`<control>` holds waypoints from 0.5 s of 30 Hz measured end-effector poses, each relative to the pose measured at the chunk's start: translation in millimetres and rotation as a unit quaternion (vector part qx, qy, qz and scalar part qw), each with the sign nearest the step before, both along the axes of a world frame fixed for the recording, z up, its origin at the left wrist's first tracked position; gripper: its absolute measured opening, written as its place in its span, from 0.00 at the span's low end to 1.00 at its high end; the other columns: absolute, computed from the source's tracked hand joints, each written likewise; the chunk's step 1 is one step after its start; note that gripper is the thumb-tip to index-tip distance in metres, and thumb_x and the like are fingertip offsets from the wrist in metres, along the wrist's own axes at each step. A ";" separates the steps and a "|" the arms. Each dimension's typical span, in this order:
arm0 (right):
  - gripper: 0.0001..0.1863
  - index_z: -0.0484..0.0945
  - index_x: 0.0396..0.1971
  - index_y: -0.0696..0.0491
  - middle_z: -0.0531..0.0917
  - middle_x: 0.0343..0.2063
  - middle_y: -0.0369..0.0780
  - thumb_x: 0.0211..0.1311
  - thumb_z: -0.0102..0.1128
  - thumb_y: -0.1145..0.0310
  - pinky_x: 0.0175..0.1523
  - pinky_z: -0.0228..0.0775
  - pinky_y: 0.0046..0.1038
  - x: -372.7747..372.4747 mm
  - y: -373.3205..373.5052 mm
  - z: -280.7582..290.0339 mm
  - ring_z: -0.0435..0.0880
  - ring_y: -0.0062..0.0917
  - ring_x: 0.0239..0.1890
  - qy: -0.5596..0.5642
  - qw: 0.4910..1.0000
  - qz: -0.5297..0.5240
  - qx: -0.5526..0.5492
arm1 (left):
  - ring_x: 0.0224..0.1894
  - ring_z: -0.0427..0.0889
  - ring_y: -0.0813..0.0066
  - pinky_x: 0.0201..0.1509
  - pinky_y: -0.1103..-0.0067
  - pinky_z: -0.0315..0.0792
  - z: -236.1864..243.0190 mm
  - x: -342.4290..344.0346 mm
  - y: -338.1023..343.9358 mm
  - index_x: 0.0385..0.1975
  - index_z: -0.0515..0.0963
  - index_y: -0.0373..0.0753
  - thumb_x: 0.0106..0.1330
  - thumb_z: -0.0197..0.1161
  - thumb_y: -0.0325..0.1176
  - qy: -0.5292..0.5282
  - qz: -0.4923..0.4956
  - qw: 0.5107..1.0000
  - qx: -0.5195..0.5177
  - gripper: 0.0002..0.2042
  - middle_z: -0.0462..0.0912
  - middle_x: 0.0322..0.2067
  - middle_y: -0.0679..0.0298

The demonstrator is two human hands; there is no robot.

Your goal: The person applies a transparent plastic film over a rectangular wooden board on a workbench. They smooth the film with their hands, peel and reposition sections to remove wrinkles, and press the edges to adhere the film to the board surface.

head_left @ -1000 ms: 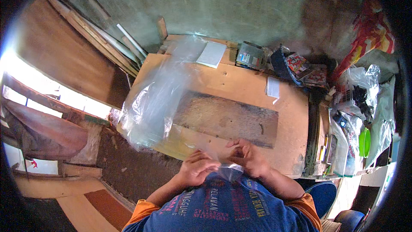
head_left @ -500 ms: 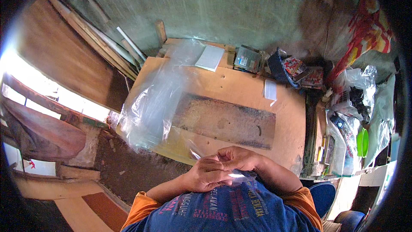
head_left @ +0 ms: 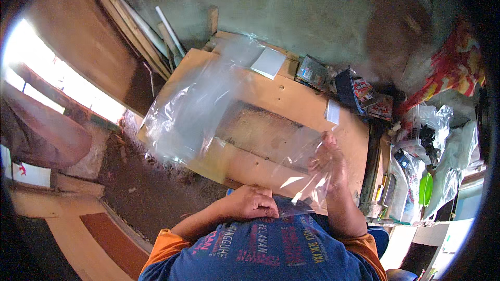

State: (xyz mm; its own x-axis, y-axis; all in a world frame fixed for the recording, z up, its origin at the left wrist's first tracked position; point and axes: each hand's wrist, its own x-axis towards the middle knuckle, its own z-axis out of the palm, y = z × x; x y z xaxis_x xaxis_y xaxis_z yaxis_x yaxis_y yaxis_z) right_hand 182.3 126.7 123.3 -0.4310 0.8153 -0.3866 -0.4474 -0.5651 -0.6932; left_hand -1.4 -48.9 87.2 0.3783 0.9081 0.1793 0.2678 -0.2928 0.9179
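My left hand (head_left: 252, 203) is closed in front of my blue shirt, its fingers curled on the lower left end of a clear plastic bag (head_left: 294, 182). My right hand (head_left: 328, 156) is raised to the right over the wooden work board (head_left: 346, 151), gripping the bag's upper right part, so the thin plastic stretches between both hands. Some fingers of the right hand are blurred behind the plastic. A heap of clear plastic sheets (head_left: 182, 119) lies along the board's left side, beside a darker rectangular patch.
White paper pads (head_left: 267, 62) and a grey box (head_left: 311, 72) sit at the board's back, near a dark bin (head_left: 349, 91) of packets. Bags and a green bowl (head_left: 426, 190) are at right, a red-yellow cloth (head_left: 453, 57) above. Planks (head_left: 130, 41) lean at left.
My hands have separated from being together at my front: the right rose up and rightward, spreading out the clear bag, while the left stayed low. The view has also tilted.
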 end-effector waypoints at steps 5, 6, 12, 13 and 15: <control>0.10 0.73 0.47 0.47 0.69 0.18 0.27 0.71 0.60 0.63 0.24 0.70 0.22 -9.1 -17.9 29.1 0.66 0.13 0.16 0.004 0.998 0.017 0.063 | 0.44 0.82 0.69 0.46 0.73 0.74 -25.2 -22.7 -7.1 0.47 0.81 0.37 0.72 0.61 0.41 -0.154 0.104 0.974 -0.129 0.14 0.83 0.41 0.61; 0.11 0.74 0.49 0.49 0.70 0.19 0.28 0.70 0.60 0.64 0.24 0.69 0.21 -11.5 -23.8 30.1 0.66 0.12 0.16 0.004 0.997 0.017 0.074 | 0.46 0.81 0.70 0.47 0.73 0.74 -29.2 -22.8 -6.6 0.50 0.79 0.35 0.73 0.59 0.41 -0.211 0.151 0.950 -0.174 0.16 0.82 0.43 0.59; 0.11 0.76 0.48 0.54 0.74 0.20 0.30 0.69 0.61 0.68 0.25 0.60 0.20 -20.5 -55.7 16.6 0.65 0.13 0.16 0.006 0.978 0.173 0.118 | 0.38 0.81 0.77 0.39 0.80 0.74 -32.2 -21.7 20.0 0.64 0.67 0.39 0.74 0.59 0.45 -0.521 0.171 0.801 -0.242 0.24 0.80 0.40 0.63; 0.10 0.77 0.47 0.55 0.74 0.20 0.30 0.71 0.60 0.68 0.24 0.56 0.20 -22.7 -58.8 17.0 0.64 0.13 0.16 0.020 0.970 0.200 0.135 | 0.35 0.81 0.79 0.36 0.81 0.73 -30.0 -24.0 22.9 0.64 0.66 0.39 0.74 0.60 0.44 -0.548 0.164 0.778 -0.258 0.24 0.80 0.38 0.64; 0.09 0.77 0.47 0.56 0.73 0.19 0.31 0.72 0.57 0.70 0.23 0.53 0.20 -24.3 -63.4 15.7 0.64 0.13 0.16 0.007 0.967 0.205 0.150 | 0.29 0.77 0.83 0.29 0.83 0.70 -21.4 -28.6 26.1 0.63 0.67 0.40 0.73 0.62 0.43 -0.559 0.183 0.767 -0.257 0.24 0.79 0.35 0.68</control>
State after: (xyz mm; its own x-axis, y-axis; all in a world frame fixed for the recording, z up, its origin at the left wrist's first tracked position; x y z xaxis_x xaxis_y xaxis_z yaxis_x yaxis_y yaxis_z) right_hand 157.9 63.3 138.9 -0.7451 0.6497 -0.1505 -0.2397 -0.4714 -0.8487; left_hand -30.0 -22.8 65.8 -0.0484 0.9764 -0.2105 -0.7919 0.0910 0.6039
